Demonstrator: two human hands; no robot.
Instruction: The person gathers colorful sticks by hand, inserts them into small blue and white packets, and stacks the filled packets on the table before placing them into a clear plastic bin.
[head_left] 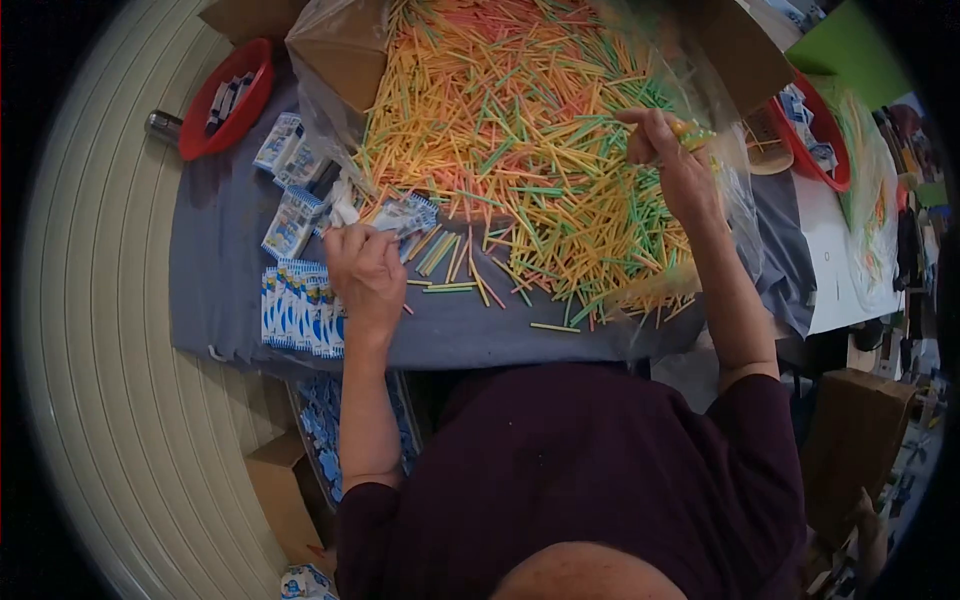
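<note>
My left hand [368,275] is at the near left edge of a large heap of thin pink, yellow, orange and green sticks [500,130]. Its curled fingers grip the near end of a blue-and-white packet [408,214]; the fingertips are partly hidden. A crumpled white piece [343,202] lies just beyond the knuckles. Over the right side of the heap, my right hand [682,178] is raised, fingers bent around a few yellow and green sticks [692,131]. Several loose sticks [440,255] lie on the grey cloth between the hands.
Blue-and-white packets [300,305] lie in a row left of my left hand, more behind them. Red bowls [255,100] with packets stand at both sides. Clear plastic and cardboard flaps [345,70] border the heap. A dark cylinder [163,125] is by the ridged wall. Another person's hand [866,510] shows lower right.
</note>
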